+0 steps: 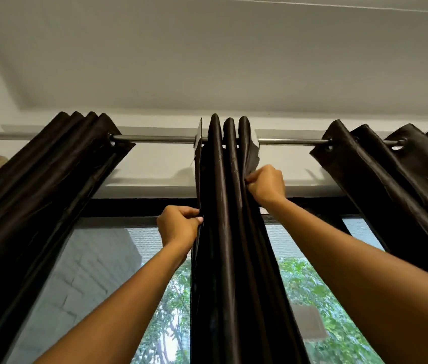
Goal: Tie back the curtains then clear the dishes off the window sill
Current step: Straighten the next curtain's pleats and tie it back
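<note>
Dark brown satin folds of the middle curtain panel [230, 232] hang bunched at the centre of the steel rod [155, 139], running down toward 6 o'clock. At 9 o'clock of that bunch, the left hand [178, 227] curls its fingers round the panel's left edge and grips it. At 3 o'clock, higher up, the right hand [266, 183] pinches the right edge with tight-curled fingers. Another gathered panel [37, 195] hangs at 9 o'clock and a third [396, 174] at 3 o'clock. Green foliage shows through the window screen [312, 285] behind.
</note>
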